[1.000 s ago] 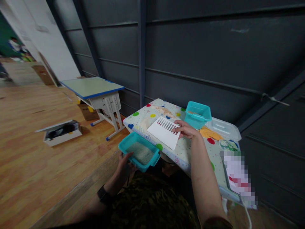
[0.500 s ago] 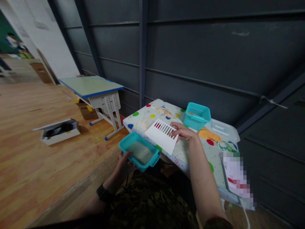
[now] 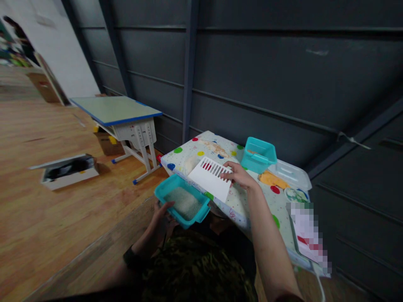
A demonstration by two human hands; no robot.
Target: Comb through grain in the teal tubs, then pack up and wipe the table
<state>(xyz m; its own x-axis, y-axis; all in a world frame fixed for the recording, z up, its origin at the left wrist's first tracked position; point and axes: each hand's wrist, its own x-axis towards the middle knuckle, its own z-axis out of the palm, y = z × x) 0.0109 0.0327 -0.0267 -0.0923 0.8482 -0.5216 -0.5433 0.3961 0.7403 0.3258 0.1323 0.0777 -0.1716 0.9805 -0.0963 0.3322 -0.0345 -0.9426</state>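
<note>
My left hand [image 3: 160, 219] grips the near left side of a teal plastic bin [image 3: 204, 212], thumb over its rim. White, rice-like grains [image 3: 184, 202] cover the bottom of this bin, which is held just off the table's front edge. In my right hand [image 3: 239, 176] is a white card with a row of slots [image 3: 209, 183], pinched at its right end. The card lies low over the table, tilted; whether it touches the cloth I cannot tell. Behind its left end is a small pale heap of grains [image 3: 190, 162], with tan grains [image 3: 214, 147] spread farther back.
A polka-dot cloth covers the table [image 3: 252, 200]. A second teal bin [image 3: 258, 162], a clear lid [image 3: 292, 175], an orange cloth [image 3: 272, 179] and a blurred-out tablet [image 3: 305, 235] line its right side. A desk [image 3: 116, 110] and an open white box [image 3: 71, 178] stand left.
The whole view has swung slightly, shifting the scene a little leftward. Both hands keep their holds on the bin and the card. A person shows more fully at the far left.
</note>
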